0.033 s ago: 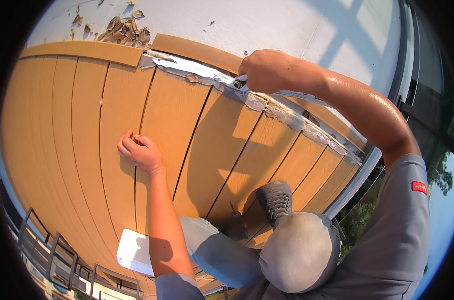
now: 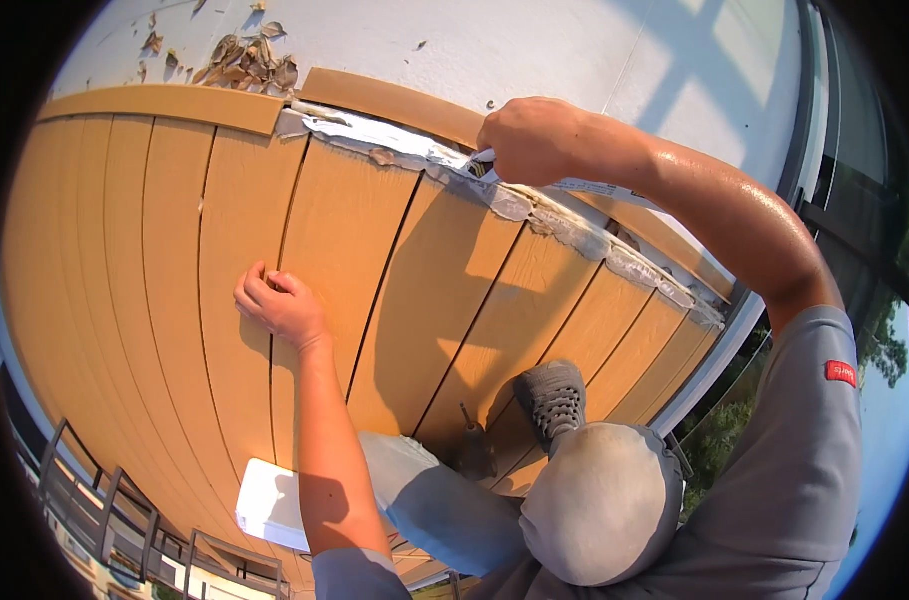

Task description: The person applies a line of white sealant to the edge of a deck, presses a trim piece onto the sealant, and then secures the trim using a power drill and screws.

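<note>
A: What surrounds the work, nearest first?

B: In my head view, the knee [image 2: 599, 505] is nearest, with a shoe [image 2: 554, 398] just beyond. On the planks [image 2: 174, 290] beside them sits a dark tool [image 2: 476, 452], in shadow, its kind unclear. The left forearm [image 2: 336, 460] overlaps a white box [image 2: 267, 500]. Farther off, the seam bears a white strip [image 2: 359, 132] and grey residue [image 2: 574, 236]; a tan board [image 2: 394, 100] borders its far side, and dry leaves [image 2: 249, 65] lie on the pale floor [image 2: 534, 50].

A: What blocks sight?

B: The right hand [image 2: 534, 142] hides much of the tube [image 2: 481, 168]; I see mainly its printed white end, at the seam.

A: And the grips?

B: The left hand [image 2: 282, 306] is loosely curled over the planks; whether it touches them or holds anything, I cannot tell. The right hand is closed, fist-like, around the tube, beside the strip.
</note>
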`<state>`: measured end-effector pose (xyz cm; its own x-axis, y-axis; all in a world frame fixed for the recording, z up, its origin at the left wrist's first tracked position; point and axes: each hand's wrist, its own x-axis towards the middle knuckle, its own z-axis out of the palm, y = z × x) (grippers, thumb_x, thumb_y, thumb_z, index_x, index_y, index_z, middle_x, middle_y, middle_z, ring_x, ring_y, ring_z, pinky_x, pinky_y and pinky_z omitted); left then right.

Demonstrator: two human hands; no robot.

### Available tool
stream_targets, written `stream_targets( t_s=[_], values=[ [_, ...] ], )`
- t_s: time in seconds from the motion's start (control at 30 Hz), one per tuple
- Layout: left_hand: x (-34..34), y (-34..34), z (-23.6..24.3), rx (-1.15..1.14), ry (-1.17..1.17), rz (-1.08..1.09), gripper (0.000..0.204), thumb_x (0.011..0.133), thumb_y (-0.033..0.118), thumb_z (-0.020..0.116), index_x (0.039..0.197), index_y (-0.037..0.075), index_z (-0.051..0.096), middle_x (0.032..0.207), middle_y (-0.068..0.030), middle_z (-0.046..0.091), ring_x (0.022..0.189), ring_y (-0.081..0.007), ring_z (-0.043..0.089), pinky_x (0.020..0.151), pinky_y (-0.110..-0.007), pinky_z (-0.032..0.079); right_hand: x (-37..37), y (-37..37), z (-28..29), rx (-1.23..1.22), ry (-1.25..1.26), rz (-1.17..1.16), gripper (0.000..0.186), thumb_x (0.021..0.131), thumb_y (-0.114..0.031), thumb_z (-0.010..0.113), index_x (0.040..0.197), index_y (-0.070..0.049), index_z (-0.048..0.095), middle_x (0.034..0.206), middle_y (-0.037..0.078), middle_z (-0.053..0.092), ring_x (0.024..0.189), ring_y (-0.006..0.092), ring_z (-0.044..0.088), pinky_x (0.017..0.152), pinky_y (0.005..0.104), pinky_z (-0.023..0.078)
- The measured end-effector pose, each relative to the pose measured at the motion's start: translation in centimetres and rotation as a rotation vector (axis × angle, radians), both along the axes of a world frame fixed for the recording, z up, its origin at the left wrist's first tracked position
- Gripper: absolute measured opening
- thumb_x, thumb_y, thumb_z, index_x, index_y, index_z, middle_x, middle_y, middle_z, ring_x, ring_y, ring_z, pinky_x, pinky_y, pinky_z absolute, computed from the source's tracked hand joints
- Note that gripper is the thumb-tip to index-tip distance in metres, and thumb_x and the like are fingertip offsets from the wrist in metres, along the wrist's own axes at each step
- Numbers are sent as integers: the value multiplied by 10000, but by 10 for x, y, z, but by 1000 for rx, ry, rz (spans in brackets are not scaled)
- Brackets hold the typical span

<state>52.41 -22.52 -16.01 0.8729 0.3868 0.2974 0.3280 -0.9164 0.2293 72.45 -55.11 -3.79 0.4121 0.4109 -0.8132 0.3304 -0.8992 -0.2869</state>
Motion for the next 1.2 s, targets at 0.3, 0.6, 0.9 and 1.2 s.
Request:
stream_targets(
  t_s=[0.3, 0.6, 0.9, 1.2],
  values=[
    [0, 0, 0, -6, -10, 1, 212, 939, -7, 559, 1148, 2, 595, 1134, -139, 576, 1076, -317, 569, 895, -446, 512, -5, -25, -15, 43, 23, -10, 315, 792, -111, 559, 1011, -38, 774, 962, 177, 751, 948, 351, 693, 866, 468, 532],
    [-1, 1, -1, 19, -14, -5, 212, 938, -1, 568, 1146, 4, 608, 1125, -134, 587, 1073, -311, 576, 897, -442, 511, -13, -35, -3, 28, 20, -68, 344, 837, -166, 593, 1108, -46, 769, 994, 179, 757, 948, 339, 707, 867, 446, 545],
    [-1, 2, -1, 20, 1, 14, 205, 941, 26, 576, 1143, 18, 613, 1117, -129, 591, 1069, -313, 581, 894, -451, 508, -11, -11, -3, 73, -72, -71, 350, 863, -202, 613, 1141, -58, 768, 985, 173, 760, 926, 334, 711, 863, 444, 551],
    [0, 2, -4, 11, -32, 6, 199, 933, 46, 582, 1126, 35, 627, 1120, -120, 588, 1059, -332, 568, 885, -468, 501, -28, -25, -1, -22, -70, 10, 379, 791, -62, 573, 1111, -78, 774, 976, 153, 763, 979, 332, 707, 849, 452, 548]
  ],
)
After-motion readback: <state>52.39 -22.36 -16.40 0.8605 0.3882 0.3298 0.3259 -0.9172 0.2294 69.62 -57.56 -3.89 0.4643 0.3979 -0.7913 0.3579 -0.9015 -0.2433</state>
